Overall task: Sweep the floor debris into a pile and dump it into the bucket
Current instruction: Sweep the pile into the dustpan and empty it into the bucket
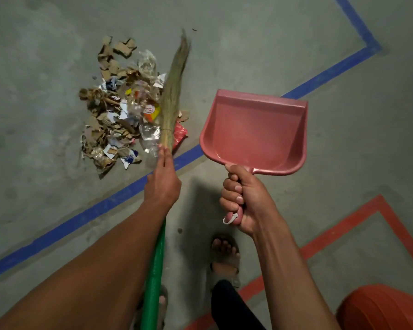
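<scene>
Left hand (163,184) is wrapped around the grass broom (173,91) right where the bristles meet the green handle, index finger stretched out along it, bristle end lying against the right edge of the debris pile (122,108) of torn cardboard, plastic and wrappers on the concrete floor (343,151). Right hand (247,198) has a full fist on the handle of the pink dustpan (255,132), held up off the floor with nothing in it. The orange bucket (382,308) just peeks in at the bottom right corner, can't see inside it.

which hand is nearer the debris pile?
Left. The left hand, holding the broom, sits at the debris pile's near edge. The right hand, holding the dustpan, is off to the pile's right.
</scene>
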The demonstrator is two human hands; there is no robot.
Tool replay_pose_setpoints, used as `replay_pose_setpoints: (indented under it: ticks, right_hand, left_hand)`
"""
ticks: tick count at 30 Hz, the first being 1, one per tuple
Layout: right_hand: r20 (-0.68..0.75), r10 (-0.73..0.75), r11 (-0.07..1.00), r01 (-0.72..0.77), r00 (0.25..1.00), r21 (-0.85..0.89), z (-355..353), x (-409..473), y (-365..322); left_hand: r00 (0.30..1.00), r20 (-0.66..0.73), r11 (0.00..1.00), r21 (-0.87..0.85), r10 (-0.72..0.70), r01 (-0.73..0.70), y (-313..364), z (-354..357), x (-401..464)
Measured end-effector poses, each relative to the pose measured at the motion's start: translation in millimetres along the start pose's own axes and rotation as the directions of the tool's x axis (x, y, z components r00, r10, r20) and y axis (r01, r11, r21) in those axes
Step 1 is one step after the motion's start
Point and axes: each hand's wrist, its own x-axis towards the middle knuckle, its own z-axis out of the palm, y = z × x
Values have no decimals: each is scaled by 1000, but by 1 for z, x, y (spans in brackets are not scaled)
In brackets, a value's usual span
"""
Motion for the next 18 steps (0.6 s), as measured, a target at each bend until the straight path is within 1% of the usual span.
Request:
replay_pose_setpoints:
  ticks: [3,6,8,10,12,14,16,18]
  right_hand:
    - [5,-2,1000,2,1000,-11,3,-6,9]
    - [-11,-1,1000,1,1000,-3,0,-12,23]
    - [-19,-8,1000,8,1000,-10,-3,-17,31]
    - [-21,-15,999,15,1000,-33,-2,-22,36]
    - [-18,-26,998,25,999,-53,1,-26,42]
    - [-6,-32,995,32,999,-93,6,-31,48]
    - [12,-27,987,29,1000,-160,12,-35,56]
    - [23,-27,973,31,999,-230,18,-39,65]
  left_hand:
    - [997,-63,999,-13,45,-46,-18,-3,-22]
    - [989,-65,991,30,131,-129,-31,8,-41]
    - [982,-12,979,86,187,-185,-35,18,-52]
    - [974,87,963,151,210,-221,-38,29,-59]
    - [964,181,953,201,194,-229,-45,36,-61]
    - [964,233,960,212,130,-181,-54,35,-60]
    - [973,217,970,204,84,-129,-68,29,-56]
    - [982,178,978,183,69,-102,-85,18,-54]
